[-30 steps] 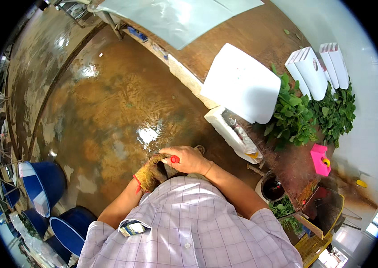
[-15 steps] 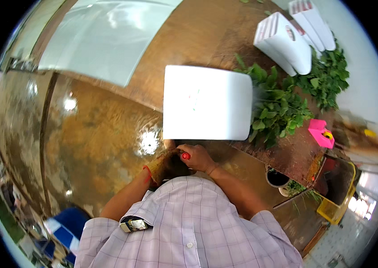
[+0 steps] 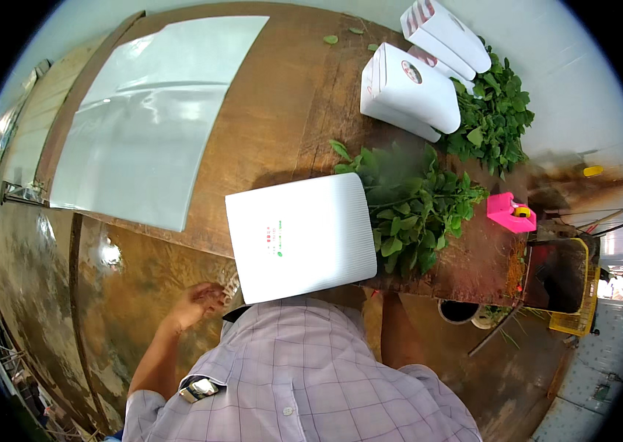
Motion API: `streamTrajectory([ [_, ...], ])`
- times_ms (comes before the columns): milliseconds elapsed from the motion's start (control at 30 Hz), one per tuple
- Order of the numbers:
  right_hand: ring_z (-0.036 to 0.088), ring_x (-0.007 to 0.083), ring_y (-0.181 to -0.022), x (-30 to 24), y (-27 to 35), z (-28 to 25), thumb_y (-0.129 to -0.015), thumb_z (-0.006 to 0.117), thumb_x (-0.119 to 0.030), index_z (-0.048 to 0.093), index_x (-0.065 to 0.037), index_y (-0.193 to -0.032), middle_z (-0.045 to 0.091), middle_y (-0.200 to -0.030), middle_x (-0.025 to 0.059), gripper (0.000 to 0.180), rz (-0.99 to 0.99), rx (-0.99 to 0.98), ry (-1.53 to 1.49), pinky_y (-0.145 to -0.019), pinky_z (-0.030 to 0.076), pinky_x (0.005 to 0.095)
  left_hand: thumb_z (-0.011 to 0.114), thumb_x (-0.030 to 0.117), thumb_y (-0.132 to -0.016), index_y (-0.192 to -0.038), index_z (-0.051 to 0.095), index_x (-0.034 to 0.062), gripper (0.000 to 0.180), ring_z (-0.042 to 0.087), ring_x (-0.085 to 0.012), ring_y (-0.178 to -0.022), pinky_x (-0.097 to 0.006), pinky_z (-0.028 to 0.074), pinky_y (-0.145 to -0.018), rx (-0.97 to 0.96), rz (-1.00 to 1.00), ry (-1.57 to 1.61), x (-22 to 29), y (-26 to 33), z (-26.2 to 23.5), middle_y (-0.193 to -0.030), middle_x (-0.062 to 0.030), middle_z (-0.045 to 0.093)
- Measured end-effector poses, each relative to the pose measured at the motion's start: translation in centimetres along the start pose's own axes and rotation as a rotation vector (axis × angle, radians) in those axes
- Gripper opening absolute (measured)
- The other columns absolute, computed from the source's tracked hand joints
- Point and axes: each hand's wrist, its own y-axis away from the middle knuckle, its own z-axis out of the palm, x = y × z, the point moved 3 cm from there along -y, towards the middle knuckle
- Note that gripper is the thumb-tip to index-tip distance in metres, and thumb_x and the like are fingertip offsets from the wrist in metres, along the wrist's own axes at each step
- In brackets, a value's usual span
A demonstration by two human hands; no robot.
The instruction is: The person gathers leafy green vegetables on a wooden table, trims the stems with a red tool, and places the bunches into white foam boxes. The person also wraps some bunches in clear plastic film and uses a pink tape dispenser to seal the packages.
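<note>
A white ribbed sheet wrap [image 3: 300,239] with small coloured print lies at the table's near edge, close to my body. Leafy green stems [image 3: 422,214] stick out from its right end. My left hand [image 3: 204,300] is beside the wrap's left near corner, over the wet floor, with its fingers apart, slightly bent and holding nothing. My right forearm [image 3: 400,335] reaches up toward the wrap's lower right corner, and the hand is hidden there. A tiny red bit shows near that corner, too small to name.
Wrapped leafy bundles [image 3: 411,92] lie at the back right of the brown table [image 3: 274,110]. A pale sheet [image 3: 149,118] covers its left part. On the right are a pink holder [image 3: 510,214], a dark bucket [image 3: 459,311] and a yellow crate [image 3: 573,324].
My hands were together below the wrap, the right one around a red-ended thing. They have moved apart, left hand leftward, right hand out of sight. The view has shifted and the wrap appears tilted.
</note>
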Motion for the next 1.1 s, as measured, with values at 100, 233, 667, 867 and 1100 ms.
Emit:
streamTrajectory([
  [100,0.062,0.0365,-0.094,0.3,-1.8,-0.3,-0.089,0.055,-0.027,0.064,-0.002,-0.106,0.066,-0.099,0.021,0.031,-0.021,-0.034,0.071,-0.084,0.049,0.0446,0.058,0.026,-0.096,-0.115,0.061,0.0016,0.031,0.062,-0.0131,-0.08,-0.025,0.049,-0.069,0.052,0.107,-0.034,3.8,2.8,-0.9,-0.096,-0.0056,0.067],
  [233,0.063,0.0361,-0.092,0.4,-2.7,-1.6,-0.09,0.053,-0.029,0.065,-0.003,-0.103,0.067,-0.097,0.0202,0.032,-0.1,-0.068,0.187,-0.084,0.05,0.0444,0.057,0.026,-0.097,-0.111,0.063,0.0018,0.029,0.06,-0.0098,-0.067,-0.022,0.046,-0.057,0.145,0.321,0.049,8.2,3.2,-0.9,-0.09,-0.005,0.067],
  [667,0.064,0.0273,-0.074,1.1,26.1,-9.4,-0.089,0.059,-0.035,0.068,-0.002,-0.09,0.068,-0.083,0.0135,0.034,-0.315,0.147,-0.657,-0.072,0.051,0.0383,0.054,0.016,-0.097,-0.097,0.059,0.004,0.013,0.053,-0.0088,-0.052,-0.022,0.04,-0.044,-0.004,0.455,0.098,11.6,-1.9,6.5,-0.07,-0.0033,0.062],
  [867,0.056,0.011,-0.064,-6.4,29.3,-12.5,-0.094,0.055,-0.045,0.065,-0.003,-0.101,0.067,-0.081,0.0047,0.044,-0.48,-0.1,-1.405,-0.051,0.043,0.0247,0.051,0.012,-0.097,-0.087,0.054,0.0053,0.013,0.05,-0.0097,-0.049,-0.024,0.039,-0.043,-0.032,0.52,0.192,14.0,1.1,8.1,-0.065,-0.0045,0.059],
  [1100,0.055,0.0173,-0.065,-11.6,28.9,-9.7,-0.097,0.049,-0.044,0.047,-0.007,-0.095,0.054,-0.074,0.0023,0.037,-0.914,-0.481,-2.357,-0.046,0.038,0.0296,0.049,0.005,-0.094,-0.084,0.051,0.0056,0.01,0.053,-0.0093,-0.052,-0.023,0.041,-0.046,0.016,0.655,0.087,17.2,11.3,15.1,-0.066,-0.004,0.058],
])
